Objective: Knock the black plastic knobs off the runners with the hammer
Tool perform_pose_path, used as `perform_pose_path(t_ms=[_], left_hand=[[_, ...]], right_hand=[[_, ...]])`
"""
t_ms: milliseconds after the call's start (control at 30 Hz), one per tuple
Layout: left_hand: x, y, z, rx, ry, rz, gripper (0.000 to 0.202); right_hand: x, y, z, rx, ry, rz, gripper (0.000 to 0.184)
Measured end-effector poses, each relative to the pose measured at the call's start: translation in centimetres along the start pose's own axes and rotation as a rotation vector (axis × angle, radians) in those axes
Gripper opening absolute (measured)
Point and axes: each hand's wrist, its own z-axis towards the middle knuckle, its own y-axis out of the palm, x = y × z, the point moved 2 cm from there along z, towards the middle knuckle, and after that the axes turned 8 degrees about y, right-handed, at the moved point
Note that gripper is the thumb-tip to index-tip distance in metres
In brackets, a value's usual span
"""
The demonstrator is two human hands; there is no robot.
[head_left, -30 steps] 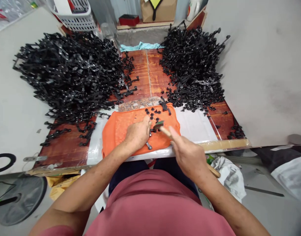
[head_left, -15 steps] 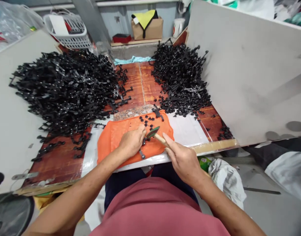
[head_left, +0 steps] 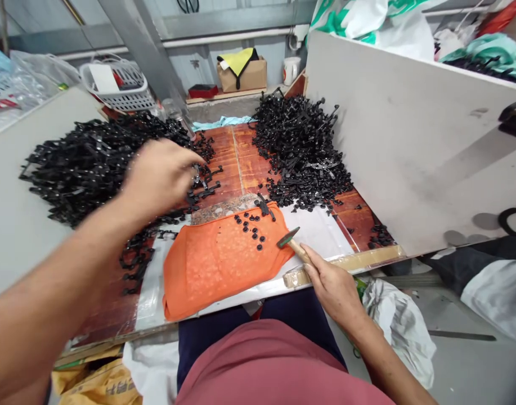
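My right hand (head_left: pixel 336 287) is closed round the light wooden handle of a small hammer (head_left: pixel 300 251). The hammer's dark green head is over the right edge of a folded orange cloth (head_left: pixel 215 270). Several small round black pieces (head_left: pixel 255 229) lie on that cloth, with a few black strips (head_left: pixel 264 207) at its far edge. Raised above the table's left side, my left hand (head_left: pixel 162 171) is in front of a big heap of black plastic parts (head_left: pixel 80 163). Motion smears its fingers, and I cannot make out anything in them.
A second heap of black parts (head_left: pixel 300 140) stands at the back right. Pale upright panels (head_left: pixel 393 152) flank the reddish wooden table (head_left: pixel 224 157). Along the back are a white basket (head_left: pixel 133 90), a cardboard box (head_left: pixel 245 76) and a mug (head_left: pixel 291 70).
My left hand has left the cloth, moving up and left to the left heap. My right hand has drawn the hammer right. The strip at the cloth's near edge is gone from there.
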Motion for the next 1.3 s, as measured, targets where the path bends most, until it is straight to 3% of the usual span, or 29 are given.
perform_pose_path(t_ms=[67, 133, 267, 400, 500, 633, 733, 800, 933, 1033, 1100, 1167, 1300], left_hand=[[4.2, 3.9, 1.4, -0.186, 0.324, -0.045, 0.035], [7.2, 7.4, 2.8, -0.228, 0.541, -0.091, 0.03], [8.9, 12.1, 5.5, -0.289, 0.71, -0.165, 0.023], [9.0, 13.9, 6.9, -0.396, 0.749, -0.197, 0.021], [9.5, 12.9, 7.4, -0.411, 0.645, -0.158, 0.022], [8.3, 8.3, 7.0, -0.234, 0.265, -0.175, 0.025], [6.1, 4.8, 4.0, -0.11, 0.008, -0.351, 0.031], [5.1, 3.8, 0.5, -0.135, -0.129, -0.579, 0.035], [5.3, 5.5, -7.0, -0.327, -0.398, -1.148, 0.04], [6.3, 8.3, -10.7, -0.522, -0.53, -1.292, 0.033], [6.7, 9.7, -11.6, -0.562, -0.526, -1.183, 0.025], [6.7, 10.4, -11.7, -0.526, -0.431, -0.946, 0.019], [6.7, 10.2, -11.5, -0.473, -0.245, -0.588, 0.022]], right_hand=[[-0.2, -0.1, 0.0, 0.016, -0.021, -0.014, 0.046], [-0.3, -0.2, -0.1, 0.03, -0.036, -0.008, 0.046], [-0.2, 0.0, -0.4, 0.036, -0.051, 0.027, 0.045], [-0.1, 0.2, -0.5, 0.051, -0.062, 0.043, 0.045], [-0.1, 0.2, -0.5, 0.05, -0.068, 0.056, 0.044], [0.1, 0.3, -0.6, 0.034, -0.063, 0.081, 0.043], [0.3, 0.4, -0.7, 0.034, -0.071, 0.088, 0.042], [0.4, 0.4, -0.6, 0.039, -0.081, 0.077, 0.041], [0.3, 0.3, -0.5, 0.061, -0.091, 0.027, 0.041], [0.2, 0.1, -0.5, 0.082, -0.097, -0.009, 0.041], [0.1, 0.0, -0.5, 0.094, -0.092, -0.031, 0.041], [0.1, 0.0, -0.5, 0.101, -0.084, -0.053, 0.04], [0.1, 0.1, -0.5, 0.107, -0.071, -0.068, 0.04]])
